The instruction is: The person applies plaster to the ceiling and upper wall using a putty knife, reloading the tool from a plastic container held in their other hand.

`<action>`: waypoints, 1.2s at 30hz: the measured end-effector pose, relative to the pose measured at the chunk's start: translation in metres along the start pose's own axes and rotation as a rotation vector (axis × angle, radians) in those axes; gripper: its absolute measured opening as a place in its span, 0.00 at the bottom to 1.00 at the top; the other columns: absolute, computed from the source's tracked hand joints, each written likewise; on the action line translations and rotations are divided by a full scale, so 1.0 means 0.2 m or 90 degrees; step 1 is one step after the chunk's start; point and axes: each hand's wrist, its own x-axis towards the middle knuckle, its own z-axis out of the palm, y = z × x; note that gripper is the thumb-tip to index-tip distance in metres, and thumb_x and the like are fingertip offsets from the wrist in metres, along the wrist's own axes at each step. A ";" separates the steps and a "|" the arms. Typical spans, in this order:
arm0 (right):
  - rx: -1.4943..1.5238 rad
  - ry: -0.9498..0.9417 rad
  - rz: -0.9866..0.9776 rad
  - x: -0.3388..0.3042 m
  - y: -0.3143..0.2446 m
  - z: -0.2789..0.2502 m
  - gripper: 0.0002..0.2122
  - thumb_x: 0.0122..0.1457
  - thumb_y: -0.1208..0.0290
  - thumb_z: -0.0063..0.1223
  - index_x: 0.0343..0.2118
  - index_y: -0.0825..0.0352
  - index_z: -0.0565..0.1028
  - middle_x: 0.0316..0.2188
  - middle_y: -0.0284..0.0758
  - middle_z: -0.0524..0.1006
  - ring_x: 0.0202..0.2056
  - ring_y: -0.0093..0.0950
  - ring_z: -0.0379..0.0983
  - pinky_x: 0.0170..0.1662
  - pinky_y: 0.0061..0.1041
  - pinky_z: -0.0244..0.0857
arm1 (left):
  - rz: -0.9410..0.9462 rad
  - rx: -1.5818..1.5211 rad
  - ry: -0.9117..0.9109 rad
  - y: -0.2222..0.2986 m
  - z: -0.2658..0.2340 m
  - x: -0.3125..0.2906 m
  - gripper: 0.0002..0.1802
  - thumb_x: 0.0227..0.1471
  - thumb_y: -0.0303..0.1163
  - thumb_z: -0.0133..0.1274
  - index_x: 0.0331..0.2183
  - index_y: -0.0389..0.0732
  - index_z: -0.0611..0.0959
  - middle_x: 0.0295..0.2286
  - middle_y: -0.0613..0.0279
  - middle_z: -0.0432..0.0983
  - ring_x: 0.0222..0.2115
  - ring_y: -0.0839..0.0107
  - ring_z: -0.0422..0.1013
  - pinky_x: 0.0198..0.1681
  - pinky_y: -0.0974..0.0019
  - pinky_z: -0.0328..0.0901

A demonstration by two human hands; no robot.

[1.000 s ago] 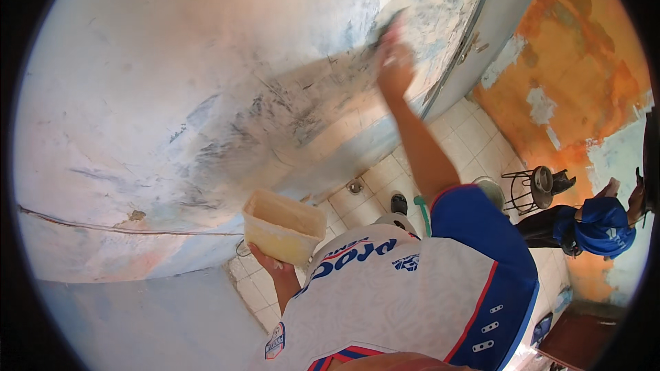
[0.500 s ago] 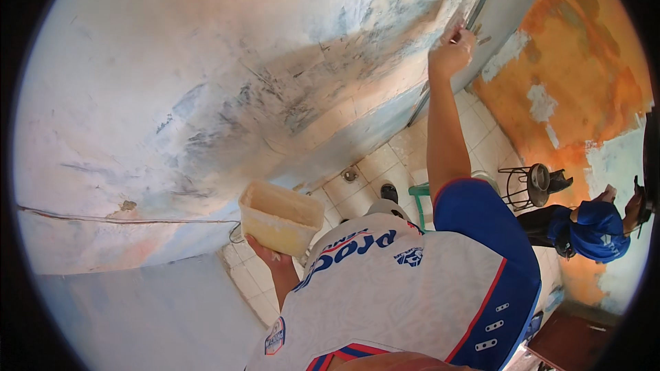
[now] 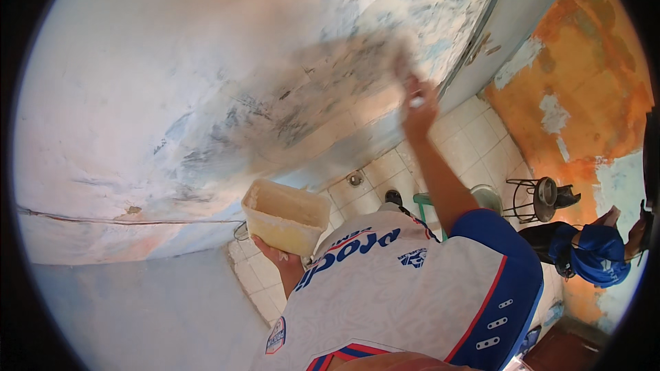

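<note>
My left hand (image 3: 280, 255) is closed on the lower side of a pale yellow rectangular plastic tub (image 3: 283, 223), held up in front of the wall. The tub's inside walls are smeared with a whitish coating; how full it is, I cannot tell. My right arm reaches forward, and my right hand (image 3: 421, 111) is wrapped round what looks like a putty knife (image 3: 403, 62). Motion smears its blade, which is close to the patchy wall (image 3: 275, 89). Whether it touches the wall cannot be made out. Dark stains and pale filler streaks cover that stretch of wall.
A thin cable (image 3: 137, 220) runs along the wall at left. Behind my right arm stand a green stool (image 3: 423, 199) and a round metal basin (image 3: 487, 198). Farther right are a black-framed stand (image 3: 526, 199) and another person in a blue shirt (image 3: 598, 254), by an orange, patched wall (image 3: 577, 82).
My right hand has swung left and down from the grey edge strip, carrying the putty knife across the wall. The tub in my left hand stays nearly where it was.
</note>
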 end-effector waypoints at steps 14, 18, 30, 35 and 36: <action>0.082 -0.266 -0.154 -0.74 -0.37 0.36 0.14 0.56 0.73 0.59 0.46 0.64 0.78 0.42 0.46 0.76 0.48 0.48 0.74 0.51 0.39 0.70 | -0.076 0.056 -0.099 -0.04 -0.14 0.04 0.39 0.63 0.63 0.35 0.65 0.48 0.56 0.61 0.60 0.58 0.62 0.62 0.56 0.64 0.52 0.55; 0.092 -0.172 -0.036 -0.63 -0.12 0.21 0.09 0.57 0.76 0.57 0.41 0.65 0.77 0.35 0.37 0.78 0.39 0.33 0.77 0.43 0.30 0.71 | -0.042 0.141 -0.074 0.03 -0.10 0.02 0.42 0.60 0.65 0.40 0.65 0.49 0.58 0.61 0.60 0.58 0.61 0.60 0.57 0.63 0.50 0.57; -0.346 0.218 -0.326 0.00 -0.09 0.52 0.15 0.63 0.66 0.52 0.49 0.67 0.76 0.35 0.37 0.79 0.37 0.36 0.76 0.42 0.36 0.71 | -0.118 -0.023 -0.080 0.12 -0.49 0.09 0.44 0.58 0.65 0.44 0.64 0.46 0.59 0.62 0.56 0.59 0.61 0.55 0.59 0.62 0.49 0.60; 0.154 -0.161 -0.303 -0.83 -0.64 0.32 0.13 0.52 0.83 0.60 0.41 0.70 0.77 0.35 0.44 0.80 0.34 0.38 0.79 0.39 0.32 0.74 | -0.126 0.021 -0.060 0.15 -0.44 0.06 0.44 0.58 0.65 0.44 0.64 0.47 0.60 0.62 0.57 0.59 0.61 0.57 0.58 0.63 0.50 0.59; 0.117 -0.153 -0.288 -0.78 -0.61 0.27 0.10 0.52 0.82 0.61 0.39 0.70 0.77 0.33 0.43 0.81 0.33 0.37 0.79 0.38 0.32 0.74 | -0.114 0.023 -0.058 0.16 -0.42 0.07 0.44 0.58 0.65 0.44 0.64 0.47 0.60 0.62 0.57 0.59 0.61 0.57 0.58 0.63 0.50 0.58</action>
